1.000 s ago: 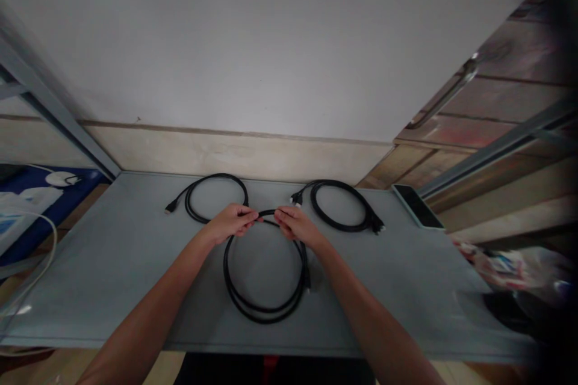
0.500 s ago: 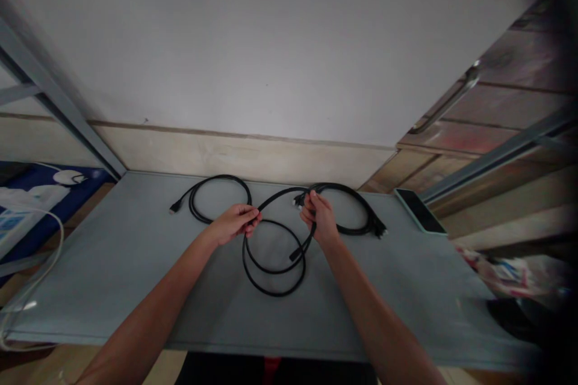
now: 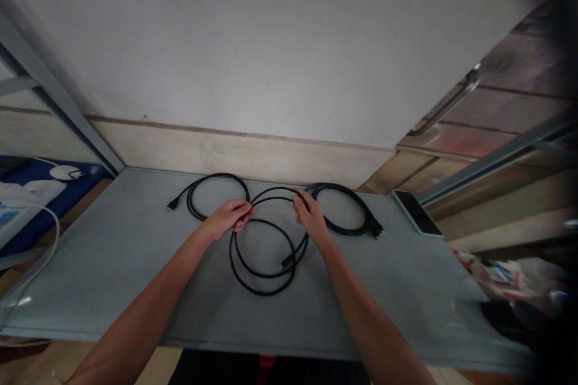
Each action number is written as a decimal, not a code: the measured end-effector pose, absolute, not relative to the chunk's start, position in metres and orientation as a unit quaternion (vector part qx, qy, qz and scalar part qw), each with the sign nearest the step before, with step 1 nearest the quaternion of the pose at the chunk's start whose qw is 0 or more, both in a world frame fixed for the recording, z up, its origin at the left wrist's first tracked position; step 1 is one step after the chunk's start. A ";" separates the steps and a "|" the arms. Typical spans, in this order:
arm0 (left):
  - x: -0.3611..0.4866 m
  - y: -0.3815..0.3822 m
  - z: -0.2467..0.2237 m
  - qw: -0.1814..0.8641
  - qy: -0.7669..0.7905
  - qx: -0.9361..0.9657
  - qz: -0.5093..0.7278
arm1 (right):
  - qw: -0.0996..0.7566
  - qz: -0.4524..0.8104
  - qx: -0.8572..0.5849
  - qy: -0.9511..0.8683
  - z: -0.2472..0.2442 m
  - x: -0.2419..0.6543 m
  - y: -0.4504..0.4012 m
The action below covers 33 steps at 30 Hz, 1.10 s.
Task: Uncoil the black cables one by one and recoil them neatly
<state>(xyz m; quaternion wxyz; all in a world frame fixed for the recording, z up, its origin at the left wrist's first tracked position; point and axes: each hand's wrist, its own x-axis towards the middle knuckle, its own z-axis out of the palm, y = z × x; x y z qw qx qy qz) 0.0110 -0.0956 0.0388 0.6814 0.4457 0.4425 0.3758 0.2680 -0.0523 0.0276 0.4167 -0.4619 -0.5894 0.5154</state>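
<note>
Between my hands a black cable (image 3: 265, 293) hangs in loose loops. My left hand (image 3: 229, 216) pinches it at the left side, fingers closed. On the right side my right hand (image 3: 310, 215) is closed around the same loops. A dark plug end (image 3: 287, 260) dangles inside the right part of the loops. Behind my left hand a second coiled black cable (image 3: 220, 175) lies on the grey table (image 3: 112, 252), its connector (image 3: 173, 204) pointing left. A third black coil (image 3: 345, 231) rests behind my right hand, with its plugs (image 3: 376, 228) at the right.
A phone (image 3: 418, 214) in a light green case lies at the table's back right. A white wall (image 3: 271, 60) rises behind. Metal posts (image 3: 81, 126) flank the table. A white cord (image 3: 56, 240) hangs at the left, and plastic bags (image 3: 510, 274) lie beyond the right edge.
The strands between my hands now form two separate arcs instead of one. My hands and the hanging loops have shifted slightly left.
</note>
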 end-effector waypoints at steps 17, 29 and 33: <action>0.024 -0.101 0.038 0.681 0.442 0.474 0.341 | 0.337 0.337 -0.437 -0.763 0.029 0.252 -0.065; 0.019 -0.101 0.043 0.683 0.403 0.481 0.375 | 0.516 0.341 -0.514 -0.595 0.033 0.298 -0.038; 0.021 -0.100 0.039 0.685 0.390 0.467 0.402 | 0.532 0.364 -0.507 -0.572 0.033 0.298 -0.037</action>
